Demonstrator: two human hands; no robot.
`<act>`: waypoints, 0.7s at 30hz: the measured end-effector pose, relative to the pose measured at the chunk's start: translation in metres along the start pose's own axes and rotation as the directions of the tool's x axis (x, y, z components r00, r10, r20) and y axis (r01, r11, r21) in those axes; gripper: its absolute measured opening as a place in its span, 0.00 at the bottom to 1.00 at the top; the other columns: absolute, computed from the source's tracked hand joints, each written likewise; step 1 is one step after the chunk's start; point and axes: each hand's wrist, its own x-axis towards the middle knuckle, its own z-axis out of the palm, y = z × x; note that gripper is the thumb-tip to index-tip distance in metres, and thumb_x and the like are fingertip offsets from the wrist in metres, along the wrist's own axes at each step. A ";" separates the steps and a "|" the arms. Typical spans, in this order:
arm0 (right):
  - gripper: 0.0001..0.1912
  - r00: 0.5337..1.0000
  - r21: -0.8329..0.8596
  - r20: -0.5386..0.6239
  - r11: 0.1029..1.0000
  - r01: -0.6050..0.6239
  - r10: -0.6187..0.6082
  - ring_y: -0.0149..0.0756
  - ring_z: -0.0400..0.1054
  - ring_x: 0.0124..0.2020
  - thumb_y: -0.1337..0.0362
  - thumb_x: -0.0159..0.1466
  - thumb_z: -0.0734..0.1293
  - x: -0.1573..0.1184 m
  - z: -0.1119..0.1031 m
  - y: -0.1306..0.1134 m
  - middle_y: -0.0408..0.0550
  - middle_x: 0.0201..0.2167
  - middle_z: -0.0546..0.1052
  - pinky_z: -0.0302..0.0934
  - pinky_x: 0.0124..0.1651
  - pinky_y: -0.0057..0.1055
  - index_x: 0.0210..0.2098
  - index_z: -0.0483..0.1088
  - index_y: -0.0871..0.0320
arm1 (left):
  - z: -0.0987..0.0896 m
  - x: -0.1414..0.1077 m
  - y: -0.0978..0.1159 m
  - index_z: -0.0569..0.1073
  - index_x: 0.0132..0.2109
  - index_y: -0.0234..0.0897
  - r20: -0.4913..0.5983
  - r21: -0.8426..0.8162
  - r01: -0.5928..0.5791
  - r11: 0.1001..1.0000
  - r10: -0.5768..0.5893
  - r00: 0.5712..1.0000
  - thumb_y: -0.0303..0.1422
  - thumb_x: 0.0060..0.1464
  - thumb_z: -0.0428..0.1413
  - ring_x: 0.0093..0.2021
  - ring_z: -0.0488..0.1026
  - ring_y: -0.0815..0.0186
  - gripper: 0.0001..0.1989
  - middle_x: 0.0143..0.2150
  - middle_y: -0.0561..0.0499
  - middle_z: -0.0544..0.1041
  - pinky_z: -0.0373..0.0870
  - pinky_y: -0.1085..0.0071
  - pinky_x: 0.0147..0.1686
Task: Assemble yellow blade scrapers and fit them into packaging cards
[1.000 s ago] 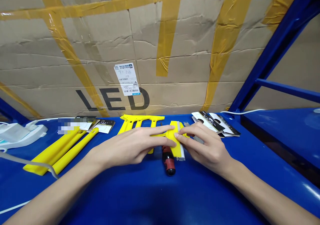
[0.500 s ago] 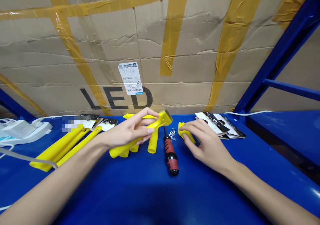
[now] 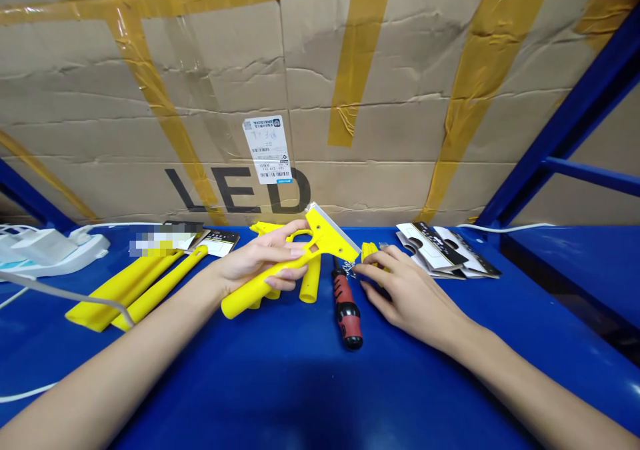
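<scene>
At centre tabletop point(image 3: 300, 397), left hand point(image 3: 263, 263) closed on yellow scraper point(image 3: 325, 233), long axis toward far right; right hand point(image 3: 405, 297) on small yellow piece point(image 3: 370, 251), grip unclear.

Yellow scraper point(image 3: 320, 240) in hands point(image 3: 260, 263) (left only)

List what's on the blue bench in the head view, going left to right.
white power strip → yellow handles → left hand gripping a yellow scraper → red-and-black screwdriver → right hand → black-and-white printed cards
</scene>
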 end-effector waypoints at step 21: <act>0.07 0.996 0.163 -0.069 0.986 -0.039 0.051 0.38 0.68 0.32 0.73 0.68 0.63 0.000 -0.008 0.000 0.46 0.30 0.74 0.64 0.36 0.35 0.35 0.67 0.56 | -0.001 0.001 -0.006 0.55 0.64 0.45 -0.015 0.046 0.053 0.998 -0.052 0.999 0.26 0.60 0.59 0.23 0.63 0.75 0.30 0.33 0.54 0.68 0.55 0.80 0.19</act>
